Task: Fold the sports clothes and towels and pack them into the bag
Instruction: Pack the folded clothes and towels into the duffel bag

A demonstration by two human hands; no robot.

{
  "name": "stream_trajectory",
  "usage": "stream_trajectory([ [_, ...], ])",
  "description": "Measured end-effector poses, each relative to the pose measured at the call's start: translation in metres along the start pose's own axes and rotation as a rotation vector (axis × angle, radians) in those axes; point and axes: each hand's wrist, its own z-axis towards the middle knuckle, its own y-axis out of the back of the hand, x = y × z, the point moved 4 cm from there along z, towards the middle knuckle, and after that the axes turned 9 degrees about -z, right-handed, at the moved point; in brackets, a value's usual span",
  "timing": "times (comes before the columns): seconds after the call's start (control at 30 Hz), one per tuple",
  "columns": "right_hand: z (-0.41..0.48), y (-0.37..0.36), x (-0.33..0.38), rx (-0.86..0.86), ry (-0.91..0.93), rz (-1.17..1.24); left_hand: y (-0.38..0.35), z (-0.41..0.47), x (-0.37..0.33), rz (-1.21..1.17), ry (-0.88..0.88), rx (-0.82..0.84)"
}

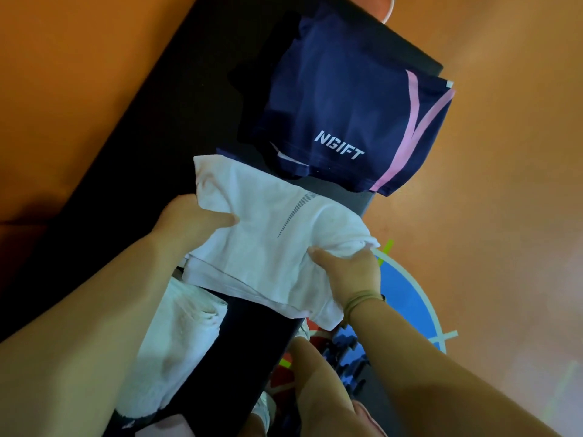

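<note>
Long black padded bench (252,335) runs diagonally from lower left to upper right. Orange smooth floor (504,152) lies on both sides of the bench. Blue round floor marking with white border (407,298) is right of the bench, near its lower half. Short green tape strip (386,250) sits on that border, just beside the bench edge. Blurred red item (318,337) shows below the bench's right edge; can't tell what it is.

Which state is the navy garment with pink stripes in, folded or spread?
Folded: the navy garment with pink stripes lies as a compact rectangle, layered edges showing.
</note>
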Motion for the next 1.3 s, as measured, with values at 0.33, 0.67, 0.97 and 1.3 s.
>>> stream_trajectory([
  [0.33,-0.020,0.000,0.019,0.044,0.120,0.205,-0.004,-0.042,0.005,-0.202,-0.133,-0.044],
  [0.67,-0.007,-0.003,0.008,0.152,0.078,0.259,-0.007,-0.046,0.018,-0.219,-0.075,-0.092],
  [0.97,-0.013,-0.005,0.011,-0.042,0.063,0.021,-0.015,-0.057,0.018,-0.175,-0.117,-0.145],
  [1.3,-0.025,0.016,0.026,-0.030,0.225,-0.038,-0.026,-0.084,0.016,-0.273,-0.111,-0.104],
])
